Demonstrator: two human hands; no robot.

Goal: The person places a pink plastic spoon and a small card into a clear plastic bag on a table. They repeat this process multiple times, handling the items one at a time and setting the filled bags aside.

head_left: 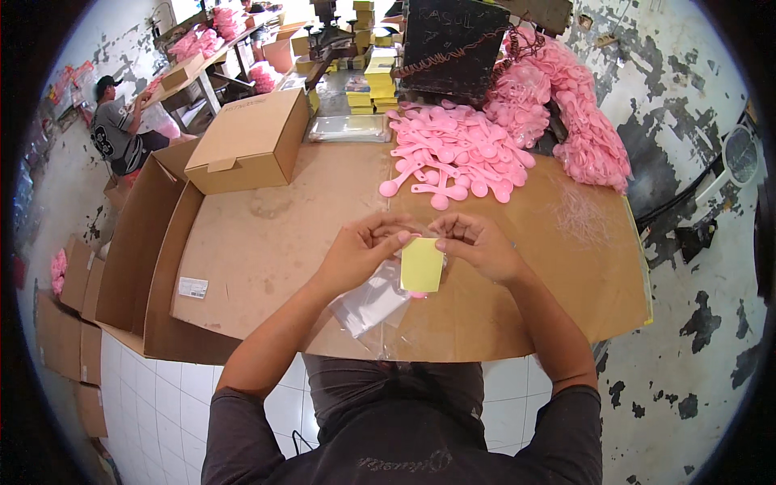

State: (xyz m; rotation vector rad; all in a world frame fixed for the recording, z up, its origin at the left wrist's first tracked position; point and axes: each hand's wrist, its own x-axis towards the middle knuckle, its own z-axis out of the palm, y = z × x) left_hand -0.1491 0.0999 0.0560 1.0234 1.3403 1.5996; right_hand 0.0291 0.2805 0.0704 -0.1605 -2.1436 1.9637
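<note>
A small yellow card hangs upright in front of me, with a bit of pink plastic showing at its lower edge. My left hand is closed, its thumb at the card's upper left corner. At the upper right corner my right hand pinches the card between thumb and fingers. Clear film shows between the hands, but I cannot tell whether it wraps the card. Below the left hand, clear plastic bags lie near the table's front edge. Beyond the hands spreads a pile of pink measuring spoons.
A closed cardboard box stands at the back left, beside an open carton. Bagged pink spoons heap at the back right, near loose clear strips. Stacks of yellow cards stand behind. Another person sits far left.
</note>
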